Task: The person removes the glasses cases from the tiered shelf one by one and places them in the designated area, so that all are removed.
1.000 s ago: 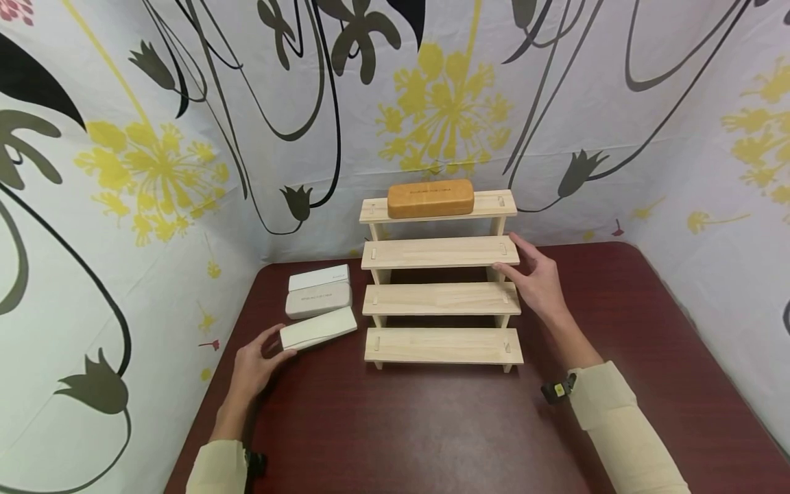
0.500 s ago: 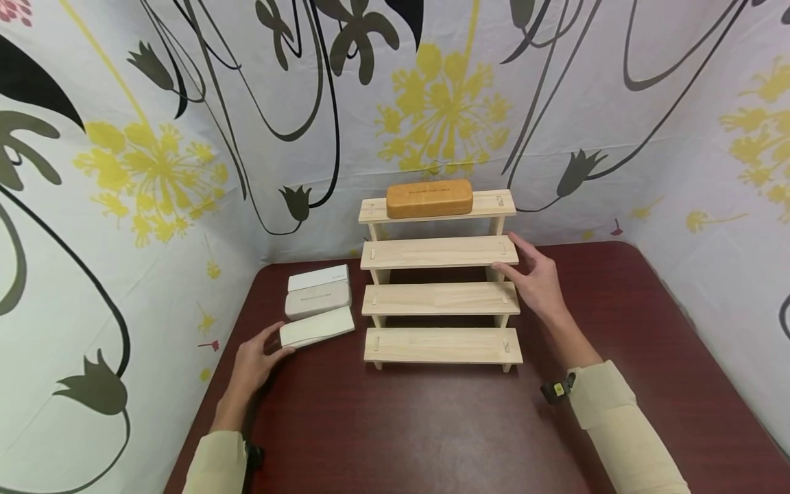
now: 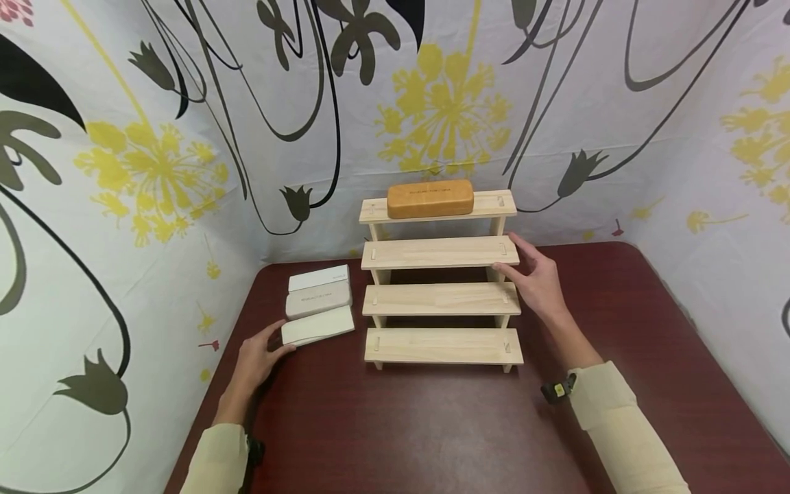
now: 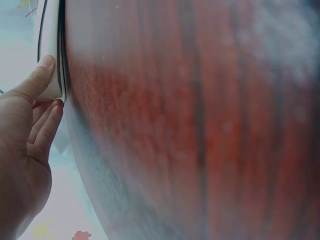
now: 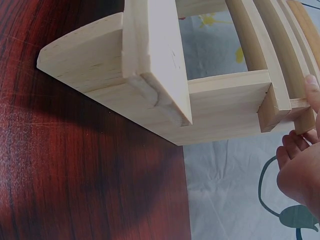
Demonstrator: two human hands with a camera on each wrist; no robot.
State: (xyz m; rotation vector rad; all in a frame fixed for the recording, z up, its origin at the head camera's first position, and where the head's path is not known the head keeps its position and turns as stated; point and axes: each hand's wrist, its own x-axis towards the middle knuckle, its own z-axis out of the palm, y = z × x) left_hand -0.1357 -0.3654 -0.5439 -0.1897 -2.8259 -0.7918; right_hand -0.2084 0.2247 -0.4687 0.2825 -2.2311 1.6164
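Note:
My left hand [image 3: 254, 360] pinches the left end of a flat white glasses case [image 3: 318, 326] at the left of the table. In the left wrist view, the thumb lies on one face of the white case [image 4: 48, 30], with fingertips at its end. Just behind it lie a grey-white glasses case [image 3: 318, 300] with small print and a slim white box [image 3: 319, 276]. My right hand [image 3: 543, 285] grips the right end of the second-highest step of a wooden tiered stand [image 3: 441, 252]. The right wrist view shows thumb and fingers around that step's end [image 5: 304, 122].
On the stand's top step sits a tan glasses case [image 3: 431, 199]. The lower steps are bare wood. A dark red-brown table [image 3: 407, 425] carries everything, and patterned cloth [image 3: 345, 151] hangs close behind and at both sides.
The left hand has nudged the white glasses case slightly back, closer against the grey-white one. My right hand and the stand hold still.

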